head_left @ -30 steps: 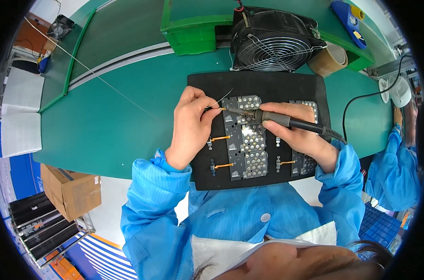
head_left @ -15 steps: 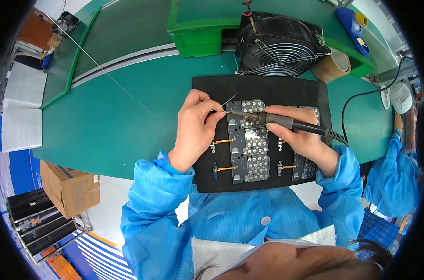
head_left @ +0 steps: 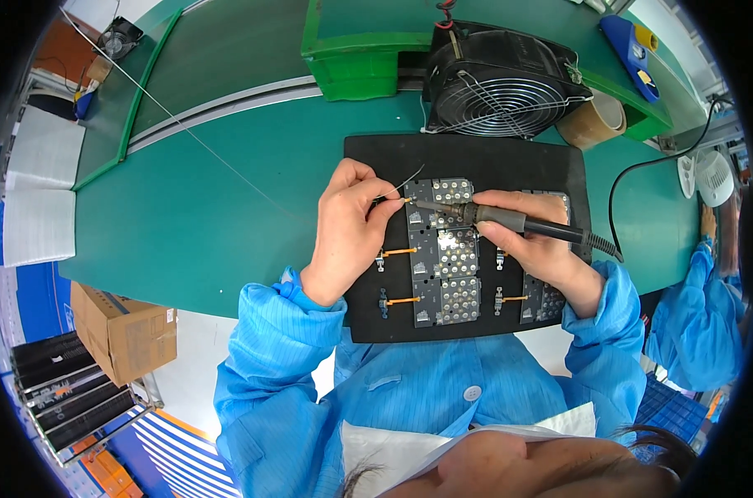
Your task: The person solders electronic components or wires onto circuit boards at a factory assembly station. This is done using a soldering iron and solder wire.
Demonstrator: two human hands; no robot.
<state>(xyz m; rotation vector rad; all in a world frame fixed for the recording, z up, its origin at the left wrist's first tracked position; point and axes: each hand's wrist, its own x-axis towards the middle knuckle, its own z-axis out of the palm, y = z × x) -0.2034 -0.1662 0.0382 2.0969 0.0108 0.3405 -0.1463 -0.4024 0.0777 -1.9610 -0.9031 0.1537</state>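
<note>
1. The black mat (head_left: pixel 484 158) lies flat under the work; it looks soft and grippy, so little should slide on it.
2. Left hand (head_left: pixel 345 222), over the mat's upper left: thumb and forefinger pinch a thin wire (head_left: pixel 414 174) and perhaps a small lead; the fingertips hide the exact hold.
3. Right hand (head_left: pixel 549 259), over the mat's right half: curled pen-fashion around a soldering iron (head_left: pixel 502 221).
4. The board strip (head_left: pixel 444 256), at the mat's middle, should be stiff and light; its shiny studs look easily harmed, so hold it by the edges.
5. The iron slants across the mat's upper middle: rigid, probably light. Take the thick grip, never the metal tip, presumably hot; I cannot tell whether it touches the board.
6. Orange leads (head_left: pixel 404 251), on the mat's left side, look bendy and fragile; lift by their connectors (head_left: pixel 383 304).
7. The wire, above the mat's upper left, seems springy; pinch near its working end.
</note>
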